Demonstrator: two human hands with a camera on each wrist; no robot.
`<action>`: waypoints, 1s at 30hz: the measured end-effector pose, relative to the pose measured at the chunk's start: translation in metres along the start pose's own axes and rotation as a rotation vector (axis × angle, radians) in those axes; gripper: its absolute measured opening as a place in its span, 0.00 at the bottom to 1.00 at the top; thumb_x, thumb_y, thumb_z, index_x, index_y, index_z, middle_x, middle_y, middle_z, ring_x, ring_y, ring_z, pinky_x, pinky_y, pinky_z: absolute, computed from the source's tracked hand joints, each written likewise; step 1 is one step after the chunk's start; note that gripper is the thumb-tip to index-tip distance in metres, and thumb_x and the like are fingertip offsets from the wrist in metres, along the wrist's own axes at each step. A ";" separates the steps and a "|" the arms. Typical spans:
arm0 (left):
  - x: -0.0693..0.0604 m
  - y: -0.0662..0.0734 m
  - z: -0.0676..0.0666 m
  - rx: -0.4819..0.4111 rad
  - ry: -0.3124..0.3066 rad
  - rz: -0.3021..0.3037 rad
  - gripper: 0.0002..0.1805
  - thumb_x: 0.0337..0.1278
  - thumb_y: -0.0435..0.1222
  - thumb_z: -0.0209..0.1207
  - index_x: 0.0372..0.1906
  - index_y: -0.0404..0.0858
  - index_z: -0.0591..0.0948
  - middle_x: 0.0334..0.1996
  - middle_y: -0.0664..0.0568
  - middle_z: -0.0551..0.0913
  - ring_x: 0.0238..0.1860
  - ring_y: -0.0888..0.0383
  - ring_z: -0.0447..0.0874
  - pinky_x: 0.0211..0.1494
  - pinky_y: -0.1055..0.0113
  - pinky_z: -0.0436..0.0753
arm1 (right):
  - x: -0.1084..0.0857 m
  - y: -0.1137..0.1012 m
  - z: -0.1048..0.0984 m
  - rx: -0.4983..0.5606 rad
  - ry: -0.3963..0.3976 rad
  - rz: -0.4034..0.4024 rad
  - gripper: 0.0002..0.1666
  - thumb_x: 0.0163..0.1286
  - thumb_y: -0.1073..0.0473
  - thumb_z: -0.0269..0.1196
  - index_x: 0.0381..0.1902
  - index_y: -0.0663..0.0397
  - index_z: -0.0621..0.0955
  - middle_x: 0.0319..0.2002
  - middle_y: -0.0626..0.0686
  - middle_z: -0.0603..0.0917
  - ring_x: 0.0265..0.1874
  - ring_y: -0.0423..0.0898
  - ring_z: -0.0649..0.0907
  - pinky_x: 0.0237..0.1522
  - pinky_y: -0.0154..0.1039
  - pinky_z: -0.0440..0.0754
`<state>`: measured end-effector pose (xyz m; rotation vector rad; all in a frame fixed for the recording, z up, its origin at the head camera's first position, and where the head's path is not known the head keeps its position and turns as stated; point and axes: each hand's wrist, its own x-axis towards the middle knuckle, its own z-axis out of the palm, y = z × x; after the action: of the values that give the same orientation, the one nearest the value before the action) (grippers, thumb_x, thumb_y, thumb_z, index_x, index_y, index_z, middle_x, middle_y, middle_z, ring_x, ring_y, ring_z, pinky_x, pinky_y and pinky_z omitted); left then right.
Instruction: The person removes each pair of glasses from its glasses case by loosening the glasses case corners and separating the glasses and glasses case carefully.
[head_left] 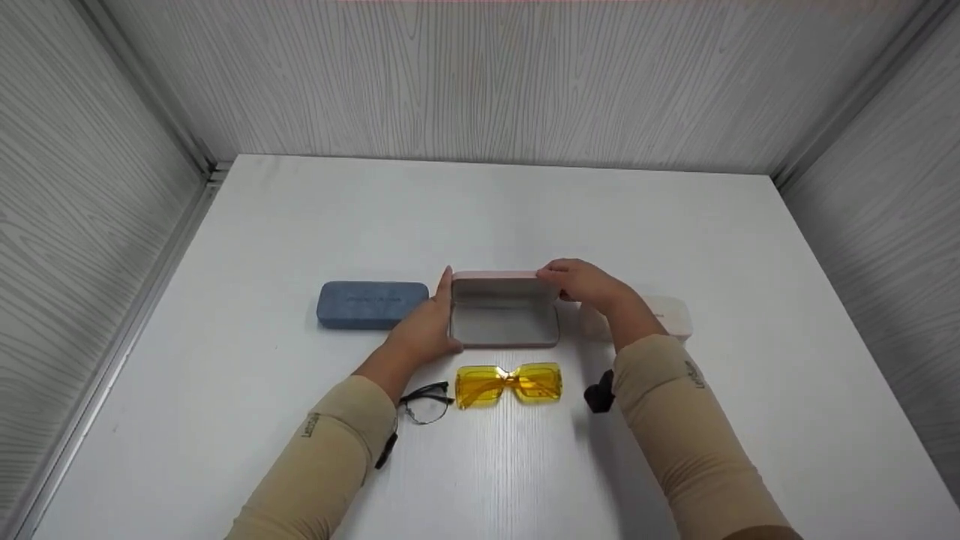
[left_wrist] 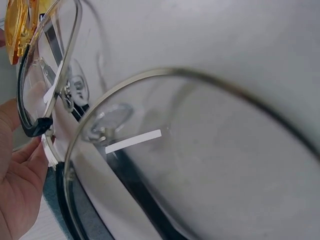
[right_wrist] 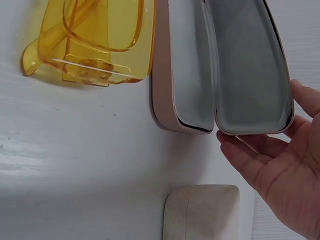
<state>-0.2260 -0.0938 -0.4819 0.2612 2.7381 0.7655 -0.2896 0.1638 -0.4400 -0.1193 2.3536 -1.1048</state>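
A pink glasses case (head_left: 505,325) with a grey lining stands open in the middle of the table, its lid (right_wrist: 252,65) raised. My left hand (head_left: 426,330) holds the case's left end, thumb at the front corner and a finger up along the side. At the lid's upper right corner, my right hand (head_left: 589,286) grips the edge between thumb and fingers. Yellow-framed sunglasses (head_left: 508,385) lie folded just in front of the case. Dark-rimmed clear glasses (head_left: 427,405) sit beneath my left wrist, and loom large and blurred in the left wrist view.
Left of the pink case lies a closed blue glasses case (head_left: 371,304). A cream glasses case (head_left: 673,316) is on the right, partly hidden behind my right forearm. Wood-grain panels (head_left: 480,82) border the white table (head_left: 480,217) at the back and both sides.
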 end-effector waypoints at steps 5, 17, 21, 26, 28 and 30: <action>-0.001 0.000 0.002 0.020 0.003 -0.002 0.68 0.41 0.41 0.70 0.69 0.49 0.25 0.59 0.42 0.71 0.56 0.47 0.71 0.58 0.54 0.70 | 0.002 0.001 0.000 0.089 -0.043 0.047 0.28 0.66 0.42 0.53 0.57 0.53 0.71 0.58 0.54 0.69 0.55 0.52 0.72 0.58 0.47 0.69; -0.001 0.002 0.001 0.030 0.004 -0.010 0.68 0.41 0.41 0.70 0.69 0.49 0.25 0.61 0.43 0.69 0.58 0.48 0.70 0.60 0.55 0.69 | 0.005 0.002 0.002 0.184 -0.088 0.059 0.25 0.67 0.48 0.53 0.56 0.57 0.71 0.57 0.56 0.69 0.56 0.52 0.71 0.57 0.48 0.70; -0.002 0.003 0.000 0.028 -0.010 -0.009 0.67 0.42 0.41 0.69 0.69 0.49 0.24 0.61 0.43 0.69 0.58 0.48 0.70 0.60 0.55 0.69 | 0.004 0.004 0.002 0.198 -0.107 0.066 0.25 0.67 0.49 0.54 0.56 0.58 0.71 0.56 0.56 0.69 0.56 0.52 0.70 0.58 0.46 0.69; -0.003 0.003 -0.001 0.037 -0.013 -0.006 0.67 0.43 0.41 0.68 0.69 0.49 0.23 0.61 0.42 0.69 0.58 0.47 0.70 0.60 0.55 0.69 | 0.003 0.004 0.001 0.184 -0.125 0.066 0.26 0.66 0.48 0.56 0.57 0.56 0.71 0.57 0.55 0.69 0.57 0.51 0.69 0.59 0.46 0.68; -0.003 0.003 -0.002 0.038 -0.014 -0.004 0.66 0.44 0.41 0.68 0.69 0.50 0.23 0.61 0.42 0.68 0.59 0.47 0.69 0.60 0.55 0.68 | 0.001 0.004 0.001 0.174 -0.142 0.061 0.26 0.66 0.47 0.55 0.58 0.54 0.71 0.58 0.54 0.69 0.57 0.51 0.69 0.60 0.46 0.67; -0.003 0.002 -0.001 0.040 -0.018 0.002 0.66 0.44 0.41 0.68 0.69 0.50 0.23 0.62 0.42 0.67 0.59 0.47 0.68 0.61 0.55 0.67 | 0.000 0.005 0.000 0.160 -0.161 0.061 0.26 0.66 0.46 0.55 0.59 0.50 0.72 0.59 0.52 0.69 0.58 0.50 0.68 0.60 0.46 0.67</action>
<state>-0.2235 -0.0934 -0.4789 0.2779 2.7389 0.7065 -0.2887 0.1666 -0.4436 -0.0750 2.1056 -1.2031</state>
